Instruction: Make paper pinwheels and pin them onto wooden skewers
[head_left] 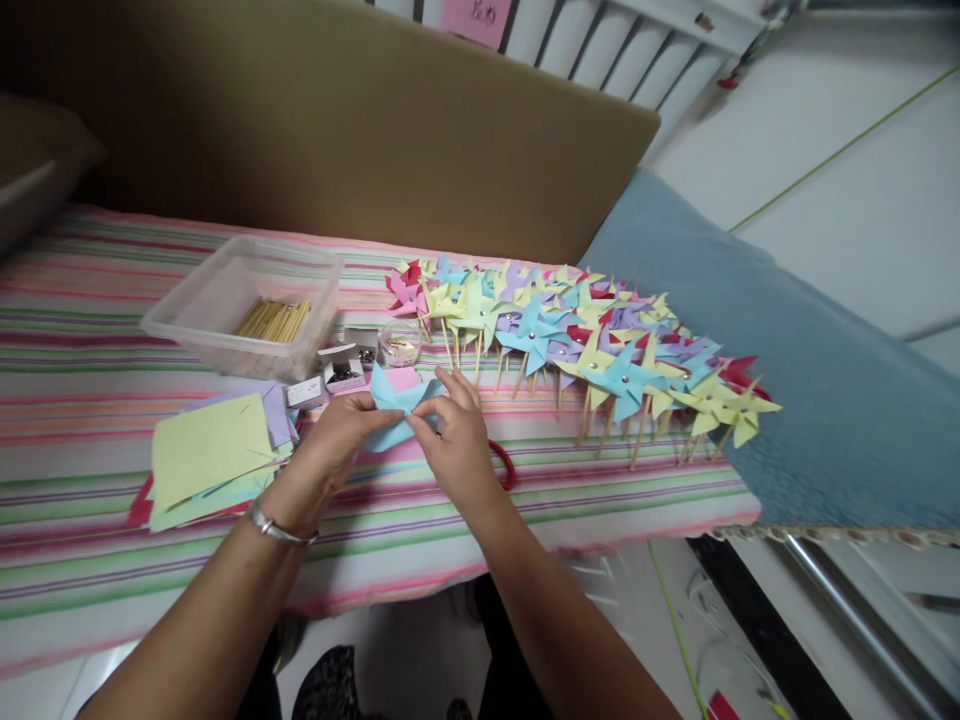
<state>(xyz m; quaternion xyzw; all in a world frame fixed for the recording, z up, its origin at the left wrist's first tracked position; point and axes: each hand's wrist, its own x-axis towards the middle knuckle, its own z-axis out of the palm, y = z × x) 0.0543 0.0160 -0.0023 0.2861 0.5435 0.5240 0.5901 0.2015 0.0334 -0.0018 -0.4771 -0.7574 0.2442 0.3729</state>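
Note:
My left hand [330, 445] and my right hand [454, 440] meet over a light blue paper square [396, 398], folded partly into pinwheel points. Both hands pinch it between fingertips just above the striped cloth [90, 420]. A silver bracelet [279, 530] circles my left wrist. A pink sheet [405, 378] lies right behind the blue paper.
Several finished paper pinwheels on wooden sticks [585, 345] lie in a row to the right. A clear plastic tub [244, 305] with sticks stands at the left. Small boxes of pins [343, 372], a small round cup [400, 345] and a stack of coloured paper sheets [210, 450] are close by. A red scissor handle [506, 465] shows behind my right hand.

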